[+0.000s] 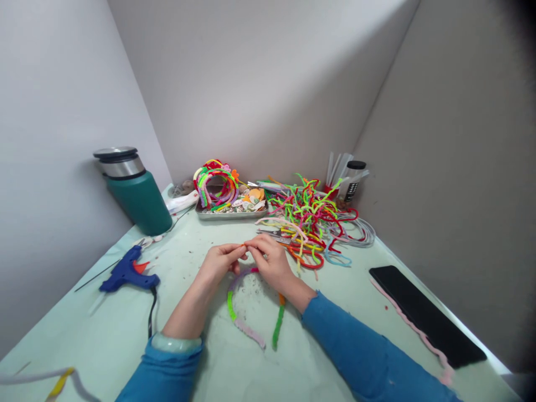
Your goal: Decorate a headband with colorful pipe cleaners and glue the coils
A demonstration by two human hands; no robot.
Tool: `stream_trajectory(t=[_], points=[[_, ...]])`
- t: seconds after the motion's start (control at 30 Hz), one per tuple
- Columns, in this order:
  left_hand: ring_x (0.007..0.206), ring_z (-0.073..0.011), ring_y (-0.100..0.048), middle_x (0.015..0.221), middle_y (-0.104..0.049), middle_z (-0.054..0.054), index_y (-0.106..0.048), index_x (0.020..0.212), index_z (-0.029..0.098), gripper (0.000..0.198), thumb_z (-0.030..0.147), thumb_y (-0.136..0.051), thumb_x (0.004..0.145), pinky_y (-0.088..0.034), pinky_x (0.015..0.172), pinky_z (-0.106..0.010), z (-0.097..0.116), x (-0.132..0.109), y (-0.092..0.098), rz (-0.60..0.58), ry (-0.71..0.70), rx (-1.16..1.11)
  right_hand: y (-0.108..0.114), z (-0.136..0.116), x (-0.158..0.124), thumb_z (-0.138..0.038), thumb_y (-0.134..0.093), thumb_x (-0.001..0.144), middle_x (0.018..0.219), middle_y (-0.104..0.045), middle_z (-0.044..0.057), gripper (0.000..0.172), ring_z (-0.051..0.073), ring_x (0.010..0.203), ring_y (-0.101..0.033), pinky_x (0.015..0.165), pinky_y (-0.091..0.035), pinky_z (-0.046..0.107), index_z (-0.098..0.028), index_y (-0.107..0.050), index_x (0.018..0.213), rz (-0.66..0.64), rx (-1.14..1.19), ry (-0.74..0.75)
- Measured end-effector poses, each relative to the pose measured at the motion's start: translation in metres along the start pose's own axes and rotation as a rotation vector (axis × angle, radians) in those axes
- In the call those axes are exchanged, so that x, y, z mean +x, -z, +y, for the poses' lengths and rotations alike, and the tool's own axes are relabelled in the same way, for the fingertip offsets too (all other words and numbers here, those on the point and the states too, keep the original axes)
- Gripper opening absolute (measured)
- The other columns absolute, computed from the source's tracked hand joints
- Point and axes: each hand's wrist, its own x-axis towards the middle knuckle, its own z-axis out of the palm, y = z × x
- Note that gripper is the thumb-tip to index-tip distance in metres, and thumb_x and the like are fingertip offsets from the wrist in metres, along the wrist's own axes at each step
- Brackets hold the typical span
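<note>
The left hand (223, 261) and right hand (271, 262) meet, the fingers of both pinching a tiny orange piece (244, 244) — a multicoloured band (230, 306) sits on the worktop (234, 377), partly hidden by them — with a blue glue gun (128, 273) at left.

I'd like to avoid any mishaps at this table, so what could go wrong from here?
The tiny orange piece pinched between the left hand and right hand barely shows, so it could slip and get lost. The scissors lie just beyond the right hand; a careless reach might nick a finger. The glue gun's cord runs near the left sleeve, which might snag it.
</note>
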Motion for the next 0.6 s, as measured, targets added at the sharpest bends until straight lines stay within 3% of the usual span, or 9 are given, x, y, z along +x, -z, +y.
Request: stream_trajectory(t=[0.17,0.33,0.6], points=[[0.038,-0.0066,-0.045,0.062,-0.062,-0.004,-0.067,0.073,0.011,0.031,0.039,-0.070,0.060,-0.034,0.041,-0.021,-0.0001,0.0002,-0.0029,0.077,-0.006,0.038,-0.0025,0.0000,-0.0006,-0.015,-0.048,0.085,0.083,-0.058,0.005,0.021,0.014,0.077,-0.055,0.069,-0.043,0.026,-0.017,-0.066,0.095,-0.001,0.001,-0.039],[0.039,-0.0053,-0.044,0.063,-0.061,-0.002,-0.067,0.075,0.011,0.032,0.040,-0.070,0.061,-0.034,0.041,-0.020,0.0025,-0.0033,-0.0066,0.093,-0.019,-0.024,-0.0038,-0.0011,-0.0010,-0.015,-0.050,0.084,0.084,-0.059,0.004,0.022,0.017,0.084,-0.051,0.076,-0.038,0.031,-0.021,-0.067,0.096,0.015,-0.154,-0.013],[0.042,-0.0035,-0.042,0.067,-0.058,0.001,-0.066,0.078,0.014,0.029,0.035,-0.073,0.059,-0.036,0.041,-0.020,0.0049,-0.0027,-0.0042,0.035,-0.021,-0.292,0.0028,-0.0047,-0.0007,-0.019,-0.047,0.087,0.090,-0.062,0.006,0.024,0.019,0.089,-0.052,0.081,-0.037,0.036,-0.022,-0.062,0.105,0.051,-0.320,0.087]])
